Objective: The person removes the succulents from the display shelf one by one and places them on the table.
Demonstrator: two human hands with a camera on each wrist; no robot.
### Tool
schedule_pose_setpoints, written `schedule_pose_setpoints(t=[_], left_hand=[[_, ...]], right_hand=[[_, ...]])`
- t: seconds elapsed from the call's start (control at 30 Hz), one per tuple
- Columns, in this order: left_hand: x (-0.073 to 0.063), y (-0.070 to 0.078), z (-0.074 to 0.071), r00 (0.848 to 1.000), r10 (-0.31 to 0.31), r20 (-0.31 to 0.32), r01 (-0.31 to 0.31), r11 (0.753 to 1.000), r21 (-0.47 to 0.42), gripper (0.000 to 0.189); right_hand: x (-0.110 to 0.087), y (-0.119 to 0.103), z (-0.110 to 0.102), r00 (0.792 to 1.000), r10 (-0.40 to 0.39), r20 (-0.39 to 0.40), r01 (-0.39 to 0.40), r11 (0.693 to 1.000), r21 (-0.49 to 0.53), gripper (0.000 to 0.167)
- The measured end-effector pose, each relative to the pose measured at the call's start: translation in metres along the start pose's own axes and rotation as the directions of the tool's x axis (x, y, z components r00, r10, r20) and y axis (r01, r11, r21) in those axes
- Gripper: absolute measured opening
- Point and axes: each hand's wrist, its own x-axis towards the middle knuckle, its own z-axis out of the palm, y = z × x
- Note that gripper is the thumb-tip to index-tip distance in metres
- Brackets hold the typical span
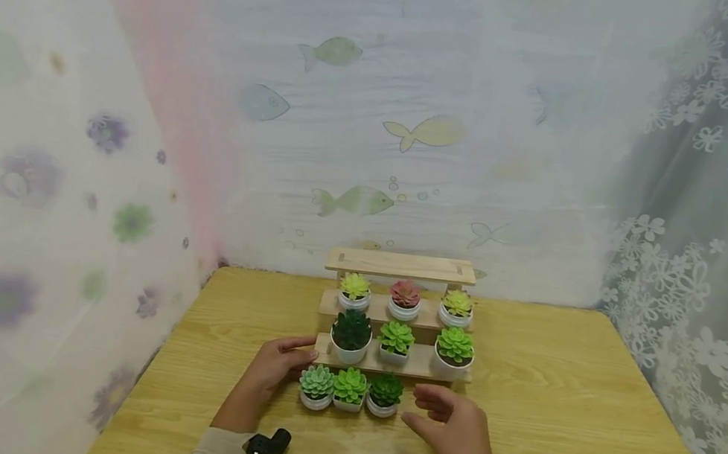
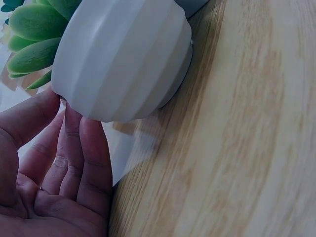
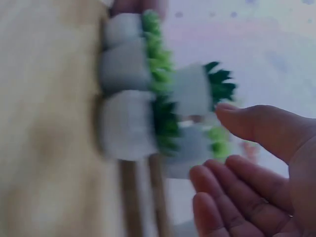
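A stepped wooden plant stand [image 1: 358, 365] holds several potted succulents. My left hand [image 1: 278, 361] is at the left end of its lowest step, thumb and fingers closed in on the board's end. In the left wrist view a ribbed white pot [image 2: 123, 59] covers the fingertips. Three small pots stand in a row before the stand: a pale green succulent [image 1: 317, 382], a bright green one [image 1: 350, 386] and a dark green one [image 1: 385, 390]. My right hand [image 1: 454, 426] hovers just right of the dark green one, thumb and fingers apart, holding nothing.
On the lowest step are a tall dark plant [image 1: 352, 330] and two bright green ones. The middle step carries a red succulent [image 1: 405, 293] between two yellow-green ones. The bare top board [image 1: 401, 265] stands near the patterned curtain [image 1: 411, 165] behind the wooden table [image 1: 573, 401].
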Motion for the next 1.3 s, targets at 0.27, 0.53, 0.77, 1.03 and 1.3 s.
schedule_pose_setpoints(t=[0.27, 0.53, 0.77, 1.03, 1.3], left_hand=[[0.0, 0.002, 0.001, 1.0, -0.02, -0.005, 0.02, 1.0, -0.007, 0.049], [0.004, 0.003, 0.001, 0.999, -0.019, -0.029, 0.019, 1.0, 0.016, 0.048], [0.004, 0.002, 0.001, 0.999, -0.023, -0.03, 0.024, 0.999, 0.025, 0.047], [0.004, 0.003, -0.002, 0.999, -0.022, -0.029, 0.023, 0.999, 0.025, 0.047], [0.005, 0.001, 0.0, 0.999, -0.029, -0.023, 0.029, 0.999, 0.019, 0.048]], right_hand=[[0.014, -0.032, -0.039, 0.936, -0.297, -0.188, 0.284, 0.954, -0.092, 0.033], [0.055, -0.038, -0.064, 0.873, -0.38, -0.305, 0.326, 0.921, -0.212, 0.047], [0.084, -0.036, -0.072, 0.891, -0.307, -0.333, 0.264, 0.949, -0.171, 0.075], [0.11, -0.038, -0.077, 0.958, -0.168, -0.234, 0.144, 0.983, -0.114, 0.094], [0.123, -0.035, -0.081, 0.982, -0.108, -0.154, 0.087, 0.987, -0.134, 0.102]])
